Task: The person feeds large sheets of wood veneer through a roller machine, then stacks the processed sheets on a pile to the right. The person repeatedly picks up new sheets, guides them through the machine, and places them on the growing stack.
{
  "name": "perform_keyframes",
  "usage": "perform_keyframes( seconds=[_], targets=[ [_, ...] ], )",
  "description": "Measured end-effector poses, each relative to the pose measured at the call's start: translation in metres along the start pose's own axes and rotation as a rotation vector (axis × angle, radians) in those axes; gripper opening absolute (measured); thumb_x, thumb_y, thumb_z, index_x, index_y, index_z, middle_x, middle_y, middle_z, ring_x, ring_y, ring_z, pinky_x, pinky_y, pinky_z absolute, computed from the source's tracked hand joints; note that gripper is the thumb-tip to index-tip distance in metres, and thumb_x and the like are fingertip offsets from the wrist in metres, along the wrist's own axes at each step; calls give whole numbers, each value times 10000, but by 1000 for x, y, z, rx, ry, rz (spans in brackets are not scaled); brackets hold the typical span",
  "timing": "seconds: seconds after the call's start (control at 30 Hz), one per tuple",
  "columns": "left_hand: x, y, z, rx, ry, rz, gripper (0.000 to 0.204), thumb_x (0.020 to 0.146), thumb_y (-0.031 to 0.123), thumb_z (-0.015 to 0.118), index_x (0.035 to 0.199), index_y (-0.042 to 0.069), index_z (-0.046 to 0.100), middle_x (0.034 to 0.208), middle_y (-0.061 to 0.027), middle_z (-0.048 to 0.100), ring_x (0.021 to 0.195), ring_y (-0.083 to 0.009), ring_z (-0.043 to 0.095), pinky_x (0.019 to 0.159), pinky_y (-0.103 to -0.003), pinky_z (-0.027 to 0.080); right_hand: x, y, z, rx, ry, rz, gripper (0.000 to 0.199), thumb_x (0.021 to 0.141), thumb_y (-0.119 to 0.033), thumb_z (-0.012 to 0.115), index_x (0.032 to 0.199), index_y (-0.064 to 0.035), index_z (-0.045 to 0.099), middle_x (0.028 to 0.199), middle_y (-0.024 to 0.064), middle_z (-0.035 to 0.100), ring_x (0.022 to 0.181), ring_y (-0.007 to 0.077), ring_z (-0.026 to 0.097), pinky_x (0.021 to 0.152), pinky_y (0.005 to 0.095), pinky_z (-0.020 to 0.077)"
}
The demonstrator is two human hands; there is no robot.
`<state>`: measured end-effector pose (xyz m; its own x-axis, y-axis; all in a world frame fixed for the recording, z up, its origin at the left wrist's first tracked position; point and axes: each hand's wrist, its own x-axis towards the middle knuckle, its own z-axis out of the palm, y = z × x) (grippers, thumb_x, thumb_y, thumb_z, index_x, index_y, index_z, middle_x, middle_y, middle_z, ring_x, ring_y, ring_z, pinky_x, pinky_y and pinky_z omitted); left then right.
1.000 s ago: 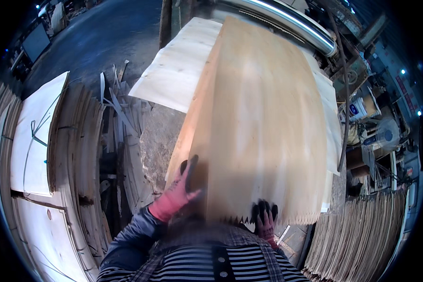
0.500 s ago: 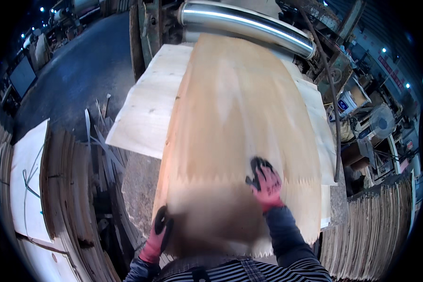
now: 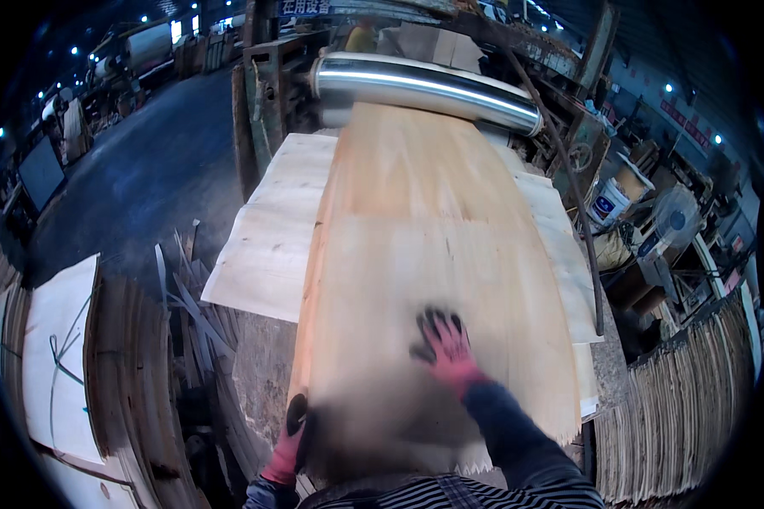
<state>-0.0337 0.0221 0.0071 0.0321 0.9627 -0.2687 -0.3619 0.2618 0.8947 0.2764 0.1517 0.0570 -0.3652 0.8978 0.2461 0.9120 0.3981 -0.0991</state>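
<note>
A stack of pale tan wood veneer sheets (image 3: 450, 263) stretches in front of me toward a shiny metal roller (image 3: 424, 85). A darker tan top sheet (image 3: 399, 170) lies on its far part, its far end at the roller. My right hand (image 3: 444, 343), in a pink glove with black fingertips, is open, fingers spread over the middle of the stack; motion blurs it slightly. At the near left edge of the stack, my left hand (image 3: 289, 441), gloved alike, is closed on the veneer edge, with some fingers hidden.
Wider white veneer (image 3: 267, 229) sticks out on the left beneath the stack. Upright veneer bundles stand at left (image 3: 127, 365) and right (image 3: 688, 407). Thin wood strips (image 3: 199, 297) lean by the left bundle. A dark bar (image 3: 581, 220), white bucket (image 3: 609, 202) and fan (image 3: 675, 216) are at right.
The darker top sheet has slid away from me toward the roller, uncovering paler veneer. My right hand has shifted left; my left hand stays at the edge. The view has tilted up.
</note>
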Motion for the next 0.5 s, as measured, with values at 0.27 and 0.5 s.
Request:
perform_keyframes(
  seconds=[0.27, 0.5],
  targets=[
    [-2, 90, 45, -44, -358, -379, 364, 824, 205, 534, 1126, 7, 494, 1028, -82, 555, 995, -159, 508, 831, -289, 417, -246, -75, -17, -12, -258, 83, 610, 593, -372, 642, 1090, -45, 507, 1231, 199, 361, 1202, 373, 272, 986, 548, 183],
    [-33, 102, 61, 455, -455, 461, 366, 787, 119, 516, 1125, -18, 478, 1089, -152, 514, 1021, -261, 484, 856, -352, 377, -269, -66, -61, 36, 397, 259, 534, 540, -167, 622, 1039, -21, 501, 1079, 194, 468, 1042, 448, 420, 895, 536, 323]
  ],
)
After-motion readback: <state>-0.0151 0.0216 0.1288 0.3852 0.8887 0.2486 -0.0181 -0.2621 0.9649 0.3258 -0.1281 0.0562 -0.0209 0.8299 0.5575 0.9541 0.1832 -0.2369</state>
